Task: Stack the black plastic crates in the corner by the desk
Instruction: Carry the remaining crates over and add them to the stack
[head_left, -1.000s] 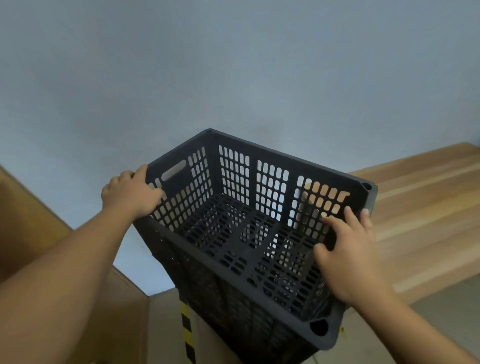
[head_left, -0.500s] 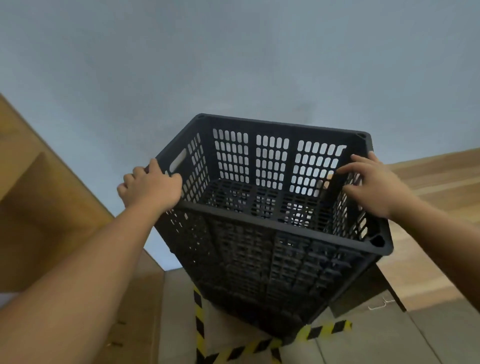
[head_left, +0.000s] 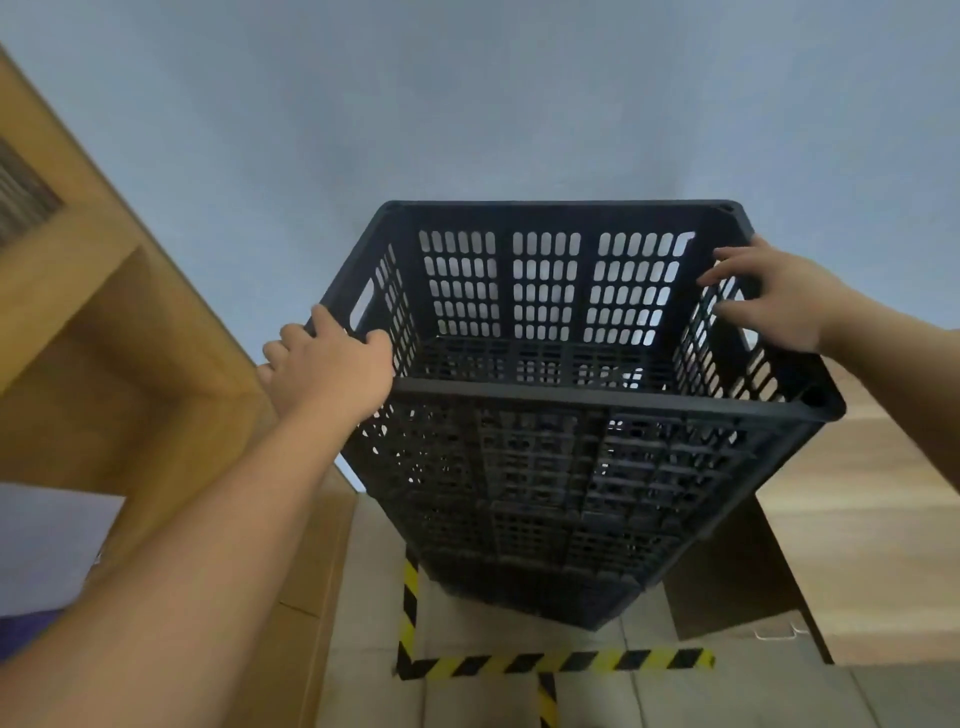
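While both hands rest on its rim, the top crate (head_left: 566, 312) sits in the middle of the frame on a stack of black crates (head_left: 535, 499) that runs down toward the floor at lower centre. The left hand (head_left: 332, 371) grips the rim's left corner at centre left, fingers curled over the edge and the thumb inside. The right hand (head_left: 769, 296), at centre right, lies against the right wall of the crate with its fingers spread and fairly straight; it seems to be touching or steadying rather than clasping, though how firmly cannot be told.

The stack stands against the blue-grey wall (head_left: 467, 104), between a wooden unit (head_left: 119, 322) at the left of the frame and a wooden desk (head_left: 872, 519) at the right, just behind the yellow-and-black floor tape (head_left: 550, 662) at the bottom.

As a judgement, the stacking looks nearly done: the top crate appears level and nested in line with those beneath. How many crates the pile holds cannot be counted through the lattice. What seems left is to let go, and whether more crates wait out of view is not shown.
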